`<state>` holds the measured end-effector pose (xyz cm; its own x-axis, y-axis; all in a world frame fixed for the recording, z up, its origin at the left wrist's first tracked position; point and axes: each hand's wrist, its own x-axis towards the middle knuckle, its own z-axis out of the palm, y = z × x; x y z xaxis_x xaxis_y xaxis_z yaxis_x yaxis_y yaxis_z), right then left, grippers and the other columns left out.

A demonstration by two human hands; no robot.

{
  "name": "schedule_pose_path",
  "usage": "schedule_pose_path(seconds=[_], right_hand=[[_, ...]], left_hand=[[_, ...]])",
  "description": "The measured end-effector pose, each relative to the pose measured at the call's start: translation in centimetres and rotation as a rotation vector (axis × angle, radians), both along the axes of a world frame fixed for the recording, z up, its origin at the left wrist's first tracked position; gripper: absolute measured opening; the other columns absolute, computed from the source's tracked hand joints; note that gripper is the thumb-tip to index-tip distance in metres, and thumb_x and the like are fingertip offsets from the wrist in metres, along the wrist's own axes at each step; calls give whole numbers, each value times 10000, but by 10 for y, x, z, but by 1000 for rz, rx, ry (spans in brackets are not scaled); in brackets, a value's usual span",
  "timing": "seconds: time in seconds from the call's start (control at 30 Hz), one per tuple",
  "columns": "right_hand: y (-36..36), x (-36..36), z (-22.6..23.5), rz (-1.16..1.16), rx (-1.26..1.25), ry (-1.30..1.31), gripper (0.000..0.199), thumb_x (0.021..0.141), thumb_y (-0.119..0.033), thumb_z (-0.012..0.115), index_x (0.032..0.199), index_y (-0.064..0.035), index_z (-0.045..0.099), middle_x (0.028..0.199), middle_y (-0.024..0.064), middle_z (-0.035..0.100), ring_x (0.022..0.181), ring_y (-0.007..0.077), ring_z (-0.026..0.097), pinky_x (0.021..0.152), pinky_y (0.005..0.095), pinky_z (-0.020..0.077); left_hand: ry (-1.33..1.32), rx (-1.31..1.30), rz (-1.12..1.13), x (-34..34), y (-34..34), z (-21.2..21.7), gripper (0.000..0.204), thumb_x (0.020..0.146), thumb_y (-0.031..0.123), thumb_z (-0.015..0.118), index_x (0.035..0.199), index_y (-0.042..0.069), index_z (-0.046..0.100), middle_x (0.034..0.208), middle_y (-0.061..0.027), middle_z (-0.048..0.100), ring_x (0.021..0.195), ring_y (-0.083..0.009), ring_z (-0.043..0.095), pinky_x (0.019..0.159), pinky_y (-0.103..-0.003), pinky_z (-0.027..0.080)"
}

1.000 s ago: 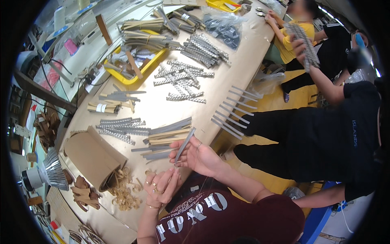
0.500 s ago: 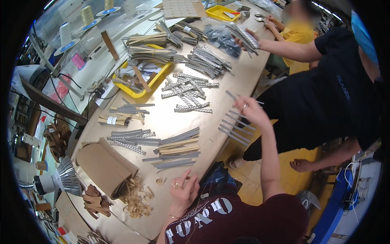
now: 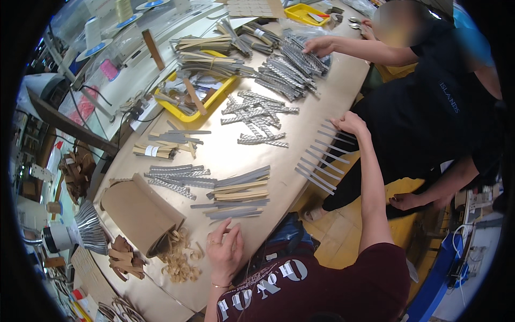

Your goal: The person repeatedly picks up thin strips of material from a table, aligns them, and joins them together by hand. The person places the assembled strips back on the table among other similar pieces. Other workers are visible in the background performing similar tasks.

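**Hands apart over grey strips on a long table**

The person's right hand (image 3: 350, 123) reaches far out to the row of grey strips (image 3: 320, 163) laid side by side along the near edge of the table (image 3: 300, 115), each strip jutting a little past that edge. The fingers rest on the far end of the row; the grip looks loose and half curled, and whether a strip is pinched in it cannot be told.

The left hand (image 3: 225, 251) lies close to the body, palm down on the table, fingers spread and holding nothing. Its fingertips sit just beside the stack of grey and tan strips (image 3: 236, 193), whose lowest grey pieces fan toward it.

Left of that stack stands a brown cardboard roll (image 3: 140, 213) lying on its side, with a heap of pale curled shavings (image 3: 179, 258) at its mouth. Farther up the table lie scattered perforated metal strips (image 3: 257, 115) and a yellow tray (image 3: 201, 99) filled with bundled pieces.

Across the table, another person's hand (image 3: 320, 46) rests on a pile of dark perforated strips (image 3: 289, 70).
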<state>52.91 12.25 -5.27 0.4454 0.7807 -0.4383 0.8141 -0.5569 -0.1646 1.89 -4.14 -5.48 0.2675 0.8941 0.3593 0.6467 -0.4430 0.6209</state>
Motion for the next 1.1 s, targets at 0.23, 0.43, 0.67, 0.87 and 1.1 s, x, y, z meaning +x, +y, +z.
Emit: schedule_pose_path(seconds=[0.23,0.43,0.67,0.87,1.1], right_hand=[[-16,-54,30,-127,4,-639,761,788,-692,639,1129,-13,677,1209,203,645,1159,348,598,943,439,466],[-47,-176,14,430,837,-167,214,869,-258,720,943,-62,680,903,122,650,851,302,641,727,411,483],[-92,-330,4,753,549,306,220,832,-251,761,938,-79,673,900,69,627,900,263,597,807,398,424],[-90,-346,-7,635,507,215,207,844,-254,741,955,-98,662,912,47,609,918,252,571,825,387,363],[-85,-334,-12,818,584,149,71,919,-151,630,972,-105,642,906,41,619,916,227,578,884,412,335]], left_hand=[[8,9,-151,6,-3,3,299,763,18,754,1046,108,712,1148,-72,667,834,-205,645,739,-347,489],[35,18,-152,-3,-15,0,274,804,89,751,1072,81,698,1108,-65,667,853,-214,639,751,-347,487],[7,10,-16,-10,-25,-2,263,782,58,757,1037,87,699,1078,-53,672,838,-210,644,731,-338,489],[-29,40,27,-14,-22,-4,237,784,59,753,1012,86,691,1037,-50,679,845,-215,652,719,-343,488],[-65,85,62,-19,-6,-2,280,767,14,753,1030,102,714,1062,-59,688,786,-218,659,711,-338,482]])
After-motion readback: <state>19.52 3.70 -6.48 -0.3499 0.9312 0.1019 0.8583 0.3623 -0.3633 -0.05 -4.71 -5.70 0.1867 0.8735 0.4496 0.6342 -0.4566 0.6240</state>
